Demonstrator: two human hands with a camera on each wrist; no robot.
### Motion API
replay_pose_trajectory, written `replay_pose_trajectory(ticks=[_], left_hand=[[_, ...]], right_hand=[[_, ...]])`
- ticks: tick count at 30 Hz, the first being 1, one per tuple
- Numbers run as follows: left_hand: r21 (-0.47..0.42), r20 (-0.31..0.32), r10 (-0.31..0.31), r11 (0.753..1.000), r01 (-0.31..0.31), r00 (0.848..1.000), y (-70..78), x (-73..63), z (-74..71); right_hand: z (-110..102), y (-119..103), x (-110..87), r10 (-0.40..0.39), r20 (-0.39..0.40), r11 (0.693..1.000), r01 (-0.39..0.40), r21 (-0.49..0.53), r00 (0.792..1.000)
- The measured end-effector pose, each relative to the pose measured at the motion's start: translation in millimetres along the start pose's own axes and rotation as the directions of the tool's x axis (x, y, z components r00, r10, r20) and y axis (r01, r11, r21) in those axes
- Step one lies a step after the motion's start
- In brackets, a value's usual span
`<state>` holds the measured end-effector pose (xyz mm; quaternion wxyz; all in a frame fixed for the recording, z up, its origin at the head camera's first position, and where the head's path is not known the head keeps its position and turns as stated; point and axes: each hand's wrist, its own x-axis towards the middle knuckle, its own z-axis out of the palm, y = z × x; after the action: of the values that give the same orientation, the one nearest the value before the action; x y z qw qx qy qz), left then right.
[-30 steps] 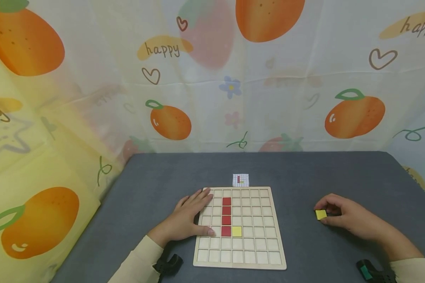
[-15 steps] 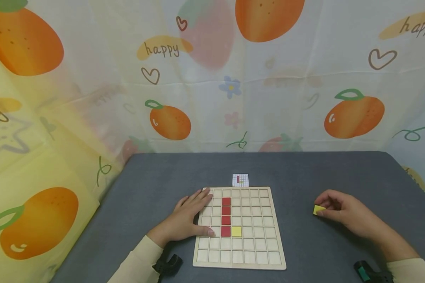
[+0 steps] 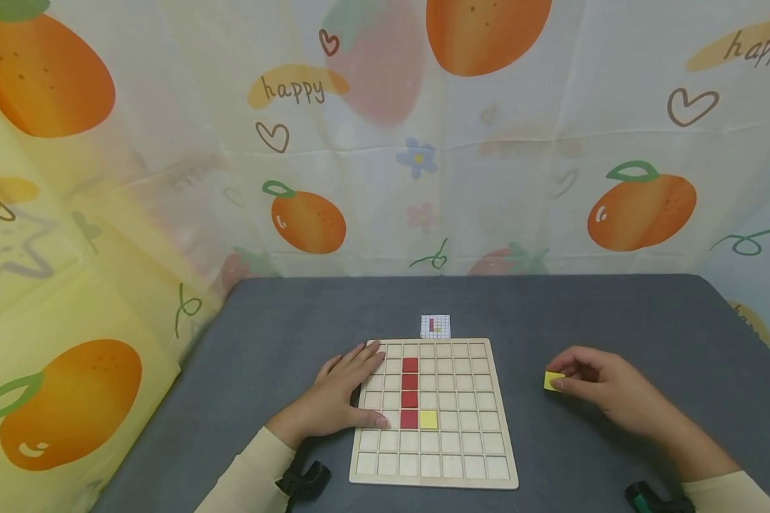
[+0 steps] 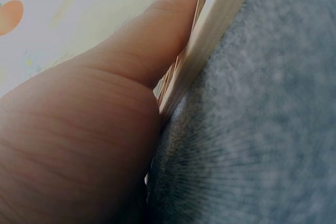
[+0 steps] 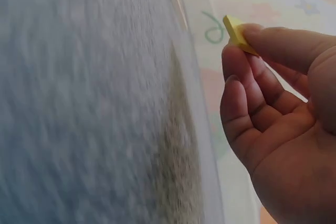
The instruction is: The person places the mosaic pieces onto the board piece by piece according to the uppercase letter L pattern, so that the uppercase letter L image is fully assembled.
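Note:
A wooden grid board lies on the dark grey table. Several red square tiles form a column in its cells, and one yellow tile sits right of the lowest red one. My left hand rests on the board's left edge, fingers extended and spread, thumb lying over a cell. In the left wrist view the thumb lies along the wooden rim. Right of the board, my right hand pinches another yellow square tile between thumb and fingertips, held above the table.
A small printed card showing a coloured grid pattern lies just behind the board. Grey table surface stretches around. A fruit-patterned cloth hangs behind and at the left.
My right hand, with the yellow tile pinched, has moved left toward the board, and the tile has tilted and turned in the fingers. My left hand and the board stay in place.

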<state>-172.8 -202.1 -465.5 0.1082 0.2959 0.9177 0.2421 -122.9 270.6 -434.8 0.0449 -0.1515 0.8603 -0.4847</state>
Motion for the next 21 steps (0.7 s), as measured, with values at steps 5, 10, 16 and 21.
replay_pose_trajectory(ticks=[5, 10, 16, 21], left_hand=[[-0.002, 0.004, 0.001, 1.0, -0.001, 1.0, 2.0, 0.9, -0.5], [0.005, 0.006, 0.0, 1.0, 0.0, 1.0, 1.7, 1.7, 0.1], [0.007, 0.009, -0.004, 1.0, 0.004, 1.0, 1.0, 2.0, 1.0], [0.011, 0.009, -0.013, 1.0, 0.013, 1.0, 0.7, 1.8, 0.5]], right_hand=[[9.5, -7.7, 0.0, -0.049, -0.008, 0.998, 0.049, 0.047, 0.999], [19.0, -16.0, 1.2, -0.042, 0.027, 0.997, 0.04, 0.07, 0.999], [37.8, -24.5, 4.2, -0.044, 0.025, 0.994, 0.042, 0.103, 0.999], [55.5, -30.3, 8.8, -0.081, 0.025, 0.988, 0.077, 0.137, 0.996]])
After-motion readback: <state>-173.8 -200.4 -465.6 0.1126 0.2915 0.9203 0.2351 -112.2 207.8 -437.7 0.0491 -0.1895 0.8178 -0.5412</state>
